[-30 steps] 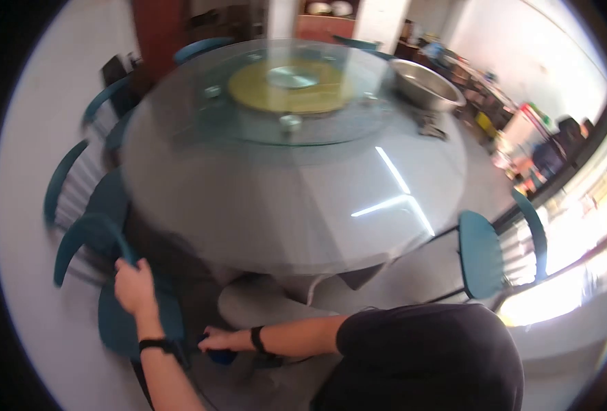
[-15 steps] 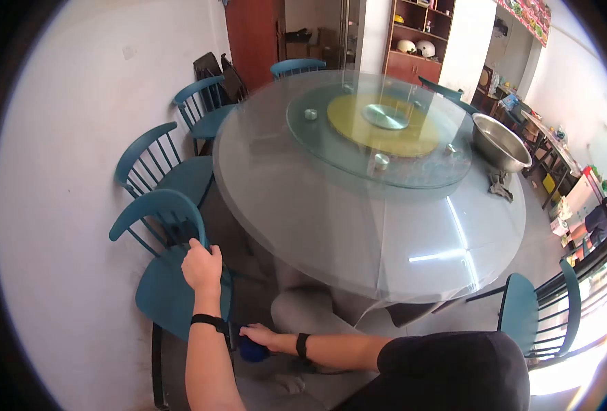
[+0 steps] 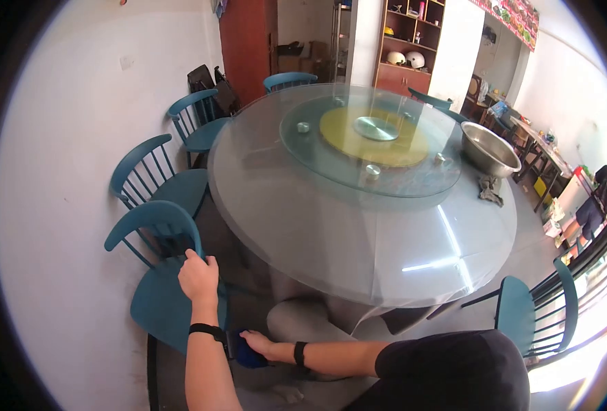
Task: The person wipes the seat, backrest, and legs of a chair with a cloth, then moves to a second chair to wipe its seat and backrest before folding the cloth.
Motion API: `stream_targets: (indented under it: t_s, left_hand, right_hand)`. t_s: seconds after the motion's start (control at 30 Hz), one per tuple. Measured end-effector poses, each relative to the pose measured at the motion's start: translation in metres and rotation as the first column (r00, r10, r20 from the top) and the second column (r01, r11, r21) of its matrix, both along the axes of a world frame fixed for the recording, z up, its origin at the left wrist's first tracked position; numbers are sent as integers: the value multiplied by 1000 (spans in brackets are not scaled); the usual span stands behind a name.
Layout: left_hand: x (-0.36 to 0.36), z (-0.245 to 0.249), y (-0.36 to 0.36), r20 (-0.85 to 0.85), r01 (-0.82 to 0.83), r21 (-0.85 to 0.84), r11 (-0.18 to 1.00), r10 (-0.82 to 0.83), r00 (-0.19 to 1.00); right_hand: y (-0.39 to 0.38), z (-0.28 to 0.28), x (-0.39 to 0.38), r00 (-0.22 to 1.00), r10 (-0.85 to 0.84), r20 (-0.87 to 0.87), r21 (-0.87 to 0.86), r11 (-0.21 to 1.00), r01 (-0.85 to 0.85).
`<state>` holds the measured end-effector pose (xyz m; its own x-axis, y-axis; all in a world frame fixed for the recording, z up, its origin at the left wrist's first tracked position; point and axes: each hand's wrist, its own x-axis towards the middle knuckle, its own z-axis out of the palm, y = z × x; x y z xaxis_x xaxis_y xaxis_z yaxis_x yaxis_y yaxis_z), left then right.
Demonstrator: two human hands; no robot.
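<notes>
Left hand (image 3: 199,277) is wrapping tight around a teal chair (image 3: 161,301) with a curved, spindled back; right hand (image 3: 257,344) is clutching some deep-blue, cloth-looking thing (image 3: 248,358).

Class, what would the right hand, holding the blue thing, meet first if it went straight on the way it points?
In the picture, the right hand points at the left wrist, so probably that first; depth is unclear, though, and it might pass beneath, towards the near chair.
</notes>
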<state>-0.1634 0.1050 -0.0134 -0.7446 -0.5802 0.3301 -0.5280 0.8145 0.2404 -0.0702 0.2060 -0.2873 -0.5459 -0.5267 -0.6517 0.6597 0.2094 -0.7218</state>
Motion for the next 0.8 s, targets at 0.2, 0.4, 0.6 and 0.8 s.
stream_targets:
  t_s: [0.2, 0.4, 0.6, 0.8]
  left_hand:
    - [-1, -1, -1, -2, 9, 3, 1000, -9, 1000]
    - [-2, 0, -1, -11, 3, 3, 1000, -3, 1000]
    - [-1, -5, -2, -24, 10, -30, 999, -11, 1000]
    - [-3, -4, -1, -15, -6, -32, 999, 5, 1000]
  right_hand:
    - [16, 39, -4, 973, 128, 189, -117, 987, -107]
    - [7, 23, -2, 993, 76, 87, 20, 997, -78]
    - [11, 34, -1, 978, 128, 166, -96, 989, -113]
    - [8, 25, -1, 991, 111, 77, -11, 994, -111]
